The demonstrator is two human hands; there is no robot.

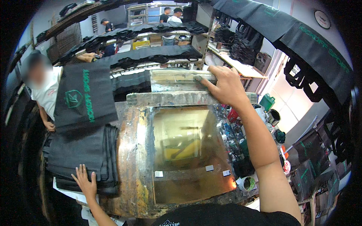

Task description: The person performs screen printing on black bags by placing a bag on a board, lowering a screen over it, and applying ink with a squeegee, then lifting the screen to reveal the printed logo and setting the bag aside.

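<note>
My left hand (86, 180) lies with spread fingers on a stack of black fabric bags (81, 150) at the left. At the far side of the table my right hand (228, 84) grips the right end of a wooden screen-printing frame (177, 76), thumb in front and fingers over the top. That frame stands raised behind a worn wooden bar (169, 99). Between my arms is a shiny, amber-coloured glossy board (188, 150) with small white tabs (159, 174) on it. A black bag with a green print (86, 98) hangs above the stack, beside a co-worker.
The co-worker (45, 79) stands at the left, one hand near the stack. Paint pots (247, 183) and a green jug (267, 101) line the table's right side. Printed black sheets (313, 41) hang overhead at right. Racks (151, 52) of black bags stand behind; other people are farther back.
</note>
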